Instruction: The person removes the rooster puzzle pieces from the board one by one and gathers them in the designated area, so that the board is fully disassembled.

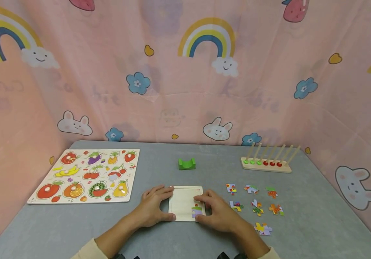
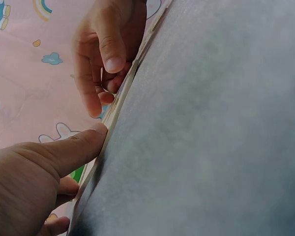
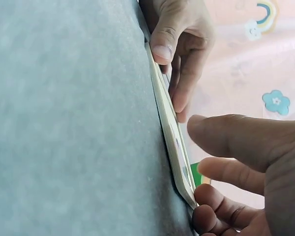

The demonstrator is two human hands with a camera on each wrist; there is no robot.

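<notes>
A square wooden puzzle tray (image 1: 181,202) lies on the grey table between both hands. Purple and green puzzle pieces (image 1: 196,212) sit in its near right corner, partly covered by the right hand. My left hand (image 1: 153,208) holds the tray's left side, thumb at the near corner and fingertips toward the far corner. In the left wrist view that thumb (image 2: 83,145) presses on the tray's edge. My right hand (image 1: 219,212) is over the right side with thumb and forefinger spread apart. The right wrist view shows its thumb (image 3: 226,135) lifted off the tray and the lower fingertips at the rim.
Several loose puzzle pieces (image 1: 257,208) lie right of the right hand. A fruit peg board (image 1: 81,176) is at the left. Behind the tray stands a green block (image 1: 187,164). A wooden peg rack (image 1: 266,166) with green and red beads stands back right, before a pink curtain (image 1: 172,108).
</notes>
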